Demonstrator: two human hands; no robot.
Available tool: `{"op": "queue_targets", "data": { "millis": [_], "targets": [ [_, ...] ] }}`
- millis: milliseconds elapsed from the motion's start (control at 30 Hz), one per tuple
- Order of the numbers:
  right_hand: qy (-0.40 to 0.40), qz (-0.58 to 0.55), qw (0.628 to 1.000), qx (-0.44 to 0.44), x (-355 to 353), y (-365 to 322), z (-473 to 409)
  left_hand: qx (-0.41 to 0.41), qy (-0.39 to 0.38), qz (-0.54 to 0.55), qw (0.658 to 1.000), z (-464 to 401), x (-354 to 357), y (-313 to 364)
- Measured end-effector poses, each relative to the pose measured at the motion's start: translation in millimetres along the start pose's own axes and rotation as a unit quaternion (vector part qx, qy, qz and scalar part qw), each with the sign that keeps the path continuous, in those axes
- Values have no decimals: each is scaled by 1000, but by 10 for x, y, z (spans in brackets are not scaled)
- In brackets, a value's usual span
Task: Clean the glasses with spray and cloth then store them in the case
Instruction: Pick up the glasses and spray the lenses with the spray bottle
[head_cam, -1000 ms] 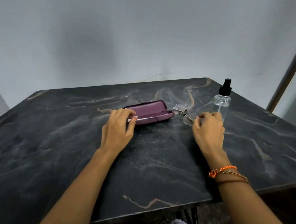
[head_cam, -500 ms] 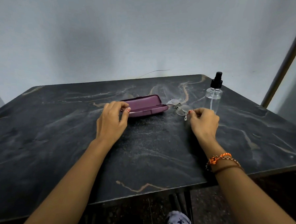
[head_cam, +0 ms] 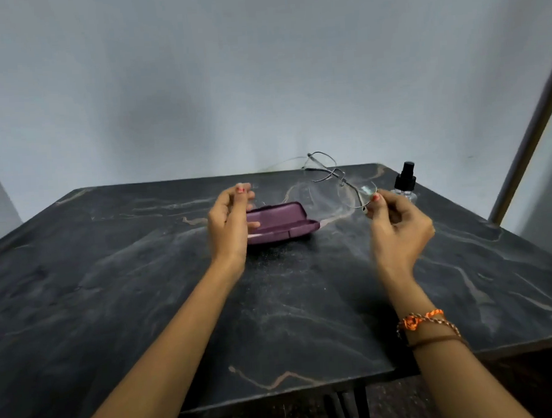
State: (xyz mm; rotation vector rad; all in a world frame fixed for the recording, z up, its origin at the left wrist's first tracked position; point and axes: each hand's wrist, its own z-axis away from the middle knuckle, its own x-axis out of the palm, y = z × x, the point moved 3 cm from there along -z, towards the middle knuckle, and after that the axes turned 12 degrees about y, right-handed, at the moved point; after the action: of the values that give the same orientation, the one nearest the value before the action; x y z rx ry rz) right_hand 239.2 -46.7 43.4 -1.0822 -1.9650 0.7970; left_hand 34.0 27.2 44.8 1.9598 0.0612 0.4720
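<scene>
Bracelets (head_cam: 426,324) on your R wrist sit nearest. Your right hand (head_cam: 399,231) pinches the glasses (head_cam: 337,178) by one lens edge, held above the table (head_cam: 113,297). Your left hand (head_cam: 229,225) hovers w/ fingers loosely spread, empty, just in front of the case (head_cam: 280,223). Spray bottle (head_cam: 405,181) stands farthest back.

Both forearms are bare, with no sleeves. The right wrist (head_cam: 429,327) wears an orange knotted thread, a beaded chain and a thin brown band. Fingernails on both hands carry red polish.

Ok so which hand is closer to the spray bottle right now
Right. The right hand, pinching the glasses by one end, sits just in front of the spray bottle. The left hand is far off to the bottle's left, by the purple case.
</scene>
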Motion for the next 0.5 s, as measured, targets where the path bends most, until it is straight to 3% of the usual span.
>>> {"op": "queue_targets", "data": {
  "millis": [100, 233, 500],
  "targets": [
    [-65, -92, 992, 61, 205, -9, -61, -53, -13, 71, 996, -123, 198, 115],
    [-155, -128, 978, 55, 446, -5, -126, -67, 20, 100, 993, -189, 290, 68],
    [-214, -174, 960, 50, 641, 32, -230, -98, 16, 163, 982, -229, 257, 8]
  ]
}}
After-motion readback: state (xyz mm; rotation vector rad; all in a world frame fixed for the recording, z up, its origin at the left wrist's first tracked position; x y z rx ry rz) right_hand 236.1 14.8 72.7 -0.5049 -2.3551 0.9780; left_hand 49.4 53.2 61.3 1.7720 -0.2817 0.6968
